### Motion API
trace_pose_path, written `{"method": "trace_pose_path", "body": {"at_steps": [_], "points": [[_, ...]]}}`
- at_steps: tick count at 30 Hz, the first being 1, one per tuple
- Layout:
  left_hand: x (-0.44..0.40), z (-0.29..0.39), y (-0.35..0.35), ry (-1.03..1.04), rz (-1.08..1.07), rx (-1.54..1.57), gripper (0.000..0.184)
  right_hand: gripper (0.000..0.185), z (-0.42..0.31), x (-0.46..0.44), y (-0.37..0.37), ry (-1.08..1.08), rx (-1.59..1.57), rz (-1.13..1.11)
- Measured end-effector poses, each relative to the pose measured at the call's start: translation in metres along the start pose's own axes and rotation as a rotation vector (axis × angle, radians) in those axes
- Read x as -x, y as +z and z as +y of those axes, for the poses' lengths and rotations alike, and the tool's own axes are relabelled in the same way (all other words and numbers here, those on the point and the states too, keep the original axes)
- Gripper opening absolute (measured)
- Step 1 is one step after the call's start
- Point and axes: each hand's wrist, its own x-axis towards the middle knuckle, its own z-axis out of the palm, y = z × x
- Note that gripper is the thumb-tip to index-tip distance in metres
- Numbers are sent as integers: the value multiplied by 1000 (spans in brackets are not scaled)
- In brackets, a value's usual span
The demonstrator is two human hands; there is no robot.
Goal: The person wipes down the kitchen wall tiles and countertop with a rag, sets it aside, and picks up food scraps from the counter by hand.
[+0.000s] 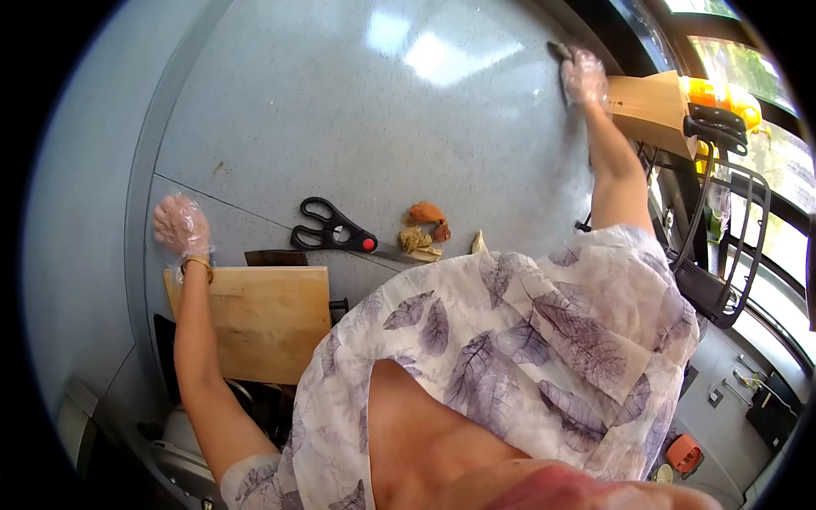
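Note:
My left hand (181, 223), in a clear plastic glove, is closed beside the wooden cutting board (263, 319). Whatever may be inside its curled fingers is hidden. My right hand (584, 76), gloved the same way, reaches to the far right next to the wooden knife block (646, 106). Its fingers are closed around a small dark object (558, 49) too unclear to name. Black-handled scissors (327, 229) with a red pivot lie between my hands. Beside their blades are an orange-brown piece (427, 212) and a tan, knobbly piece (414, 239). A pale sliver (478, 242) lies nearer my shirt.
All this stands on a grey countertop (357, 127). A flat dark piece (276, 257) shows along the cutting board's far edge. On the right, a black metal rack (722, 289), a black knife handle (714, 127) and a yellow-orange container (735, 100) stand near the windows.

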Motion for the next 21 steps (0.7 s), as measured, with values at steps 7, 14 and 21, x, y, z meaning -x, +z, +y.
{"method": "trace_pose_path", "body": {"at_steps": [7, 14, 21], "points": [[4, -4, 19, -10, 129, 100, 26, 44, -82, 206, -30, -464, -362, 184], [3, -6, 13, -7, 78, 82, 24, 46, -54, 148, -5, -409, -302, 80], [-1, -7, 10, -5, 87, 1, 20, 41, -40, -41, -8, 516, -41, 42]]}}
